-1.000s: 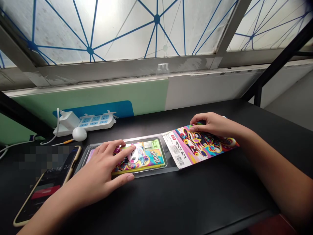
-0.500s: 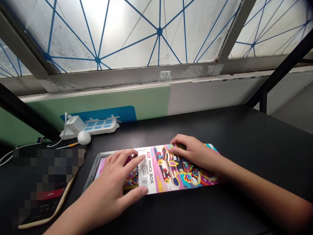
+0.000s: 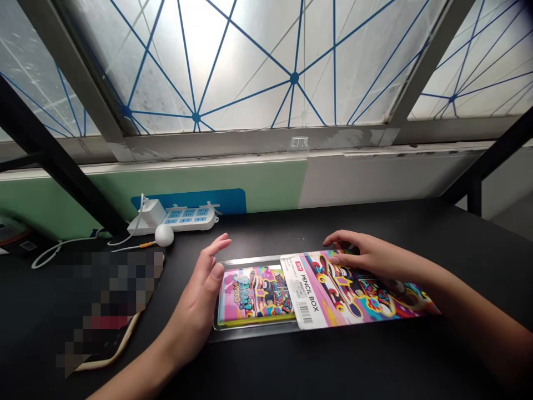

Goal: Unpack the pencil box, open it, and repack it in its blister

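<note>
Pencil box [image 3: 254,294]: in front of you, lying flat in a clear plastic tray [image 3: 254,333] on the desk [image 3: 375,222]; its colourful cartoon-printed face points up, with yellow showing along its near edge.

Printed card sleeve [image 3: 353,294]: its left end overlaps the right part of the pencil box, and the rest reaches past the tray to your right. The words PENCIL BOX and a barcode are printed near that left end.

Left hand [image 3: 195,300]: open and released, standing on its edge just beside the tray's left side with the fingers spread upward. It holds nothing.

Right hand [image 3: 353,250]: fingers lightly curved over the top edge of the printed card sleeve, touching it. You cannot tell whether they are gripping it or only resting there.

Around you: a white power strip [image 3: 191,219] sits beyond the tray, with a white round object [image 3: 164,235] touching its near side. A phone [image 3: 125,333] lies to your left on the desk, its screen blurred. Frosted window panes [image 3: 208,66] crossed by blue lines fill the view ahead.
</note>
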`<action>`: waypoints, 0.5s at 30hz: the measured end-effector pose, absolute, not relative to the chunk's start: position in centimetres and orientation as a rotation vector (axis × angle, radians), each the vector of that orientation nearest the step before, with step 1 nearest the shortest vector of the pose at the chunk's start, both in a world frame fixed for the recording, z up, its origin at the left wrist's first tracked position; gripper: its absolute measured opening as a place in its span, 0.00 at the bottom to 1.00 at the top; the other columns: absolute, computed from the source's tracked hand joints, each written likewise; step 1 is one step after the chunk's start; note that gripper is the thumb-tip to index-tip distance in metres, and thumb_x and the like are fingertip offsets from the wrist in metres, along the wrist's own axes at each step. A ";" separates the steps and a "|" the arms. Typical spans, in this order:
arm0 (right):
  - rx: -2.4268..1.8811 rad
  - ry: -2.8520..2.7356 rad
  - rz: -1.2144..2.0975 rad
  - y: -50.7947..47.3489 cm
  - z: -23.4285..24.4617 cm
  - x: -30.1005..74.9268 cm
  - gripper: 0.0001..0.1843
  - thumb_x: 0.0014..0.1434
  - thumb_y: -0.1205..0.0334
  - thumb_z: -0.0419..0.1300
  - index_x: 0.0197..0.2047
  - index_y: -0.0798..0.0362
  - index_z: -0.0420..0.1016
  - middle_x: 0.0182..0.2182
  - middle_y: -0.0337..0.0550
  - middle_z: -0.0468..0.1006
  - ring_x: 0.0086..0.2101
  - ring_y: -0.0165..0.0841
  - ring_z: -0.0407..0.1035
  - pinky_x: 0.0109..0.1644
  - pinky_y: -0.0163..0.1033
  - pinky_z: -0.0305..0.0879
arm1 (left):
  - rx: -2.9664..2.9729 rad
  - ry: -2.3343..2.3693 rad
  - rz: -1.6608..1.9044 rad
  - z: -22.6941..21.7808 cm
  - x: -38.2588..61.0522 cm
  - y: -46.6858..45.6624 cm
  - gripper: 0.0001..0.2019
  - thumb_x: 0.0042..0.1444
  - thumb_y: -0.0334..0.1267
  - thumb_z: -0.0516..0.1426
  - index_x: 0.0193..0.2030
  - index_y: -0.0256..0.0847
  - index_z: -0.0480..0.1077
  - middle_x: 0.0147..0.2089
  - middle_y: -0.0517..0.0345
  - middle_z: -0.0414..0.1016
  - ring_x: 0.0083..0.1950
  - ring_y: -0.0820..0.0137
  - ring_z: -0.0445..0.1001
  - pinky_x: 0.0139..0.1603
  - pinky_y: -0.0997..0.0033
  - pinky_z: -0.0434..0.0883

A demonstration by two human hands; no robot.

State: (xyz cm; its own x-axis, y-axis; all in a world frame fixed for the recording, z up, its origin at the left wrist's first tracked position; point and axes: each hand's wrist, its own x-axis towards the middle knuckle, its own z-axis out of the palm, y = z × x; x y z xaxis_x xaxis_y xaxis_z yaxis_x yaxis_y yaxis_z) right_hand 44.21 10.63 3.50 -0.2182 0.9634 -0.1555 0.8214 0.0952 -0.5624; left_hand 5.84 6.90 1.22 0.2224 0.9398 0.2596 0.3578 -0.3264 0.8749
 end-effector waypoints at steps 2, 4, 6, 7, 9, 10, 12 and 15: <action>-1.762 -2.127 0.688 10.6 2.9 43.7 0.34 0.56 0.31 0.62 0.57 0.47 0.75 0.54 0.50 0.78 0.54 0.50 0.72 0.58 0.51 0.67 | 1.798 1.175 1.106 0.8 6.1 6.7 0.26 0.72 0.58 0.41 0.69 0.52 0.58 0.79 0.53 0.50 0.79 0.53 0.47 0.75 0.39 0.51; -1.730 -2.164 0.583 10.5 2.5 42.5 0.35 0.58 0.32 0.61 0.59 0.47 0.74 0.58 0.53 0.75 0.59 0.52 0.67 0.63 0.54 0.63 | 1.802 1.162 1.132 0.5 6.2 6.7 0.28 0.71 0.60 0.39 0.71 0.51 0.55 0.80 0.53 0.47 0.79 0.54 0.46 0.75 0.40 0.50; -1.701 -2.222 0.502 10.4 2.6 40.5 0.32 0.61 0.34 0.59 0.59 0.46 0.74 0.59 0.53 0.74 0.60 0.53 0.65 0.64 0.58 0.61 | 1.799 1.155 1.155 0.3 6.2 6.7 0.30 0.71 0.62 0.37 0.72 0.52 0.52 0.80 0.53 0.46 0.79 0.55 0.47 0.75 0.40 0.51; -1.684 -2.254 0.467 10.5 2.8 39.2 0.30 0.62 0.35 0.59 0.58 0.45 0.74 0.59 0.53 0.74 0.61 0.54 0.64 0.63 0.59 0.61 | 1.792 1.148 1.178 0.2 6.2 6.8 0.30 0.70 0.62 0.36 0.72 0.52 0.52 0.80 0.53 0.47 0.79 0.55 0.47 0.75 0.40 0.51; -1.635 -2.333 0.419 10.7 3.4 36.3 0.26 0.64 0.38 0.58 0.58 0.45 0.74 0.59 0.52 0.75 0.61 0.54 0.64 0.63 0.58 0.61 | 1.765 1.119 1.236 0.1 6.1 6.9 0.30 0.70 0.62 0.35 0.71 0.51 0.52 0.79 0.53 0.48 0.79 0.57 0.48 0.75 0.41 0.50; -1.605 -2.373 0.408 10.9 3.7 34.7 0.25 0.65 0.40 0.59 0.57 0.45 0.74 0.58 0.52 0.75 0.60 0.53 0.65 0.62 0.57 0.61 | 1.748 1.103 1.259 0.1 6.1 7.0 0.31 0.70 0.62 0.34 0.71 0.51 0.53 0.79 0.53 0.49 0.79 0.57 0.48 0.76 0.42 0.51; -1.562 -2.438 0.404 11.2 4.1 31.5 0.22 0.65 0.44 0.61 0.56 0.47 0.75 0.56 0.53 0.77 0.57 0.52 0.68 0.60 0.56 0.63 | 1.712 1.085 1.277 0.1 6.0 7.2 0.30 0.70 0.62 0.34 0.70 0.50 0.54 0.79 0.53 0.51 0.79 0.57 0.49 0.76 0.43 0.51; -1.500 -2.472 0.368 11.3 4.4 27.9 0.19 0.66 0.48 0.61 0.56 0.48 0.75 0.57 0.52 0.77 0.58 0.50 0.68 0.60 0.56 0.61 | 1.625 1.085 1.275 0.4 5.9 7.4 0.29 0.72 0.60 0.35 0.69 0.50 0.57 0.78 0.53 0.53 0.79 0.57 0.49 0.75 0.44 0.53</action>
